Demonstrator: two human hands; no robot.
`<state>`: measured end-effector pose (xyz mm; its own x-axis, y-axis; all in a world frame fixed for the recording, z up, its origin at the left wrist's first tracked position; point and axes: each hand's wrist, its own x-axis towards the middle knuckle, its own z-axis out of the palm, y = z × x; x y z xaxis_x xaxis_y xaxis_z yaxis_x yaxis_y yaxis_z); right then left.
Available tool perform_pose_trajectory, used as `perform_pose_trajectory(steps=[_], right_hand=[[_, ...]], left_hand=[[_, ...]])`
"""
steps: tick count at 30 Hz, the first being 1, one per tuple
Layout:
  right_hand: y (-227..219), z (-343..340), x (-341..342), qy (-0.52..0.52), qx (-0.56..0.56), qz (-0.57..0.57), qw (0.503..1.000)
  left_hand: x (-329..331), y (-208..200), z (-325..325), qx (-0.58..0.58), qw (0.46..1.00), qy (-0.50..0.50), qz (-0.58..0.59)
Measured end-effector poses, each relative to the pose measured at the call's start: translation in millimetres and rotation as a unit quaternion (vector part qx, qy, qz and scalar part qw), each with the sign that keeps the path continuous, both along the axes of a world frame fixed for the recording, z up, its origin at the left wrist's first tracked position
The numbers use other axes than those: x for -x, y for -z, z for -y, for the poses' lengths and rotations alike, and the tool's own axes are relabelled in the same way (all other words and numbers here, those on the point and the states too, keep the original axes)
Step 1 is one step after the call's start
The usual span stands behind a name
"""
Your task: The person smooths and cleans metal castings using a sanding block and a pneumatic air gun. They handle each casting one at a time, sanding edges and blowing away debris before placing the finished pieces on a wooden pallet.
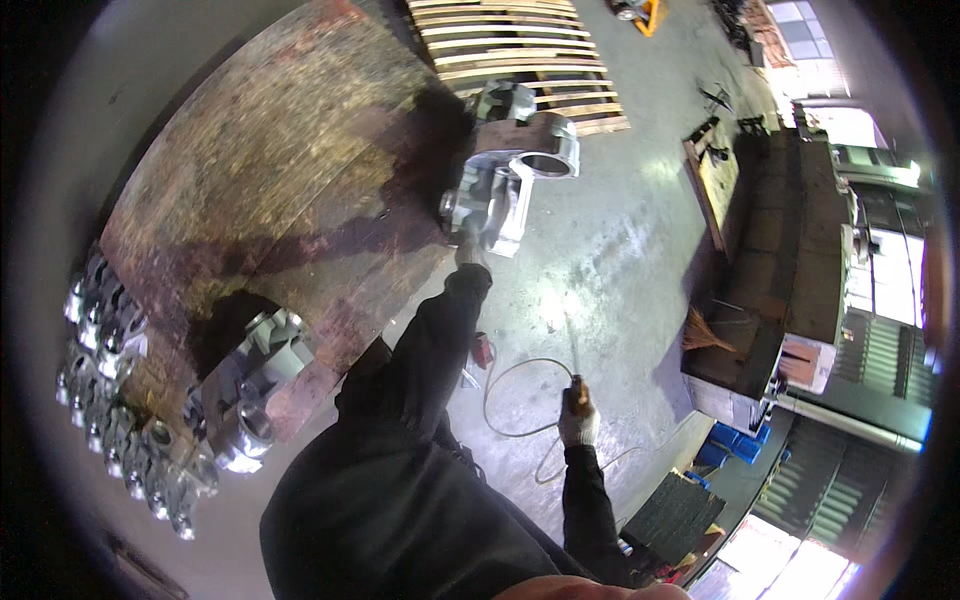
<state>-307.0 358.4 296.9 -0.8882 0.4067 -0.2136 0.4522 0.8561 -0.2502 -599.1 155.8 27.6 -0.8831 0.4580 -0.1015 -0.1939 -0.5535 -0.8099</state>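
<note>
A large silver metal casting [500,185] with a round bore stands at the right edge of a worn wooden tabletop [300,130]. My left hand [470,254] reaches to the near end of this casting and seems to touch it. Its fingers are blurred and partly hidden there. Lower right of it, my right hand [578,426], in a white glove, is closed around an air blow gun [577,395]. The gun's long thin nozzle points away from me, apart from the casting. A thin hose [487,400] loops over the floor beside the gun.
A second metal casting [262,365] sits at the tabletop's near left corner. Several smaller metal parts [125,430] are lined up at far left. A slatted wooden pallet [510,45] lies beyond the table. To the right are a long box-like bench [770,250], a broom [705,332] and blue bins [735,442].
</note>
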Motion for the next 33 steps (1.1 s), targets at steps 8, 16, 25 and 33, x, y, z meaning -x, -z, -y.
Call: perform_pose_trajectory(steps=[8,16,25,33], right_hand=[[-47.2,-24.5,66.0,-0.05,0.025,-0.021,0.998],[-71.3,54.0,173.5,-0.214,0.117,-0.087,0.966],[-51.4,171.6,286.7,-0.271,0.042,-0.041,0.961],[-26.4,157.1,277.6,-0.206,0.063,-0.04,0.976]], left_hand=[[18.5,68.6,173.4,0.675,0.738,0.0,-0.014],[-41.3,6.3,357.8,0.74,0.62,0.219,0.143],[-127.1,-47.0,484.5,0.933,0.144,0.26,0.201],[-244.7,-209.3,350.7,0.953,0.243,-0.006,0.182]])
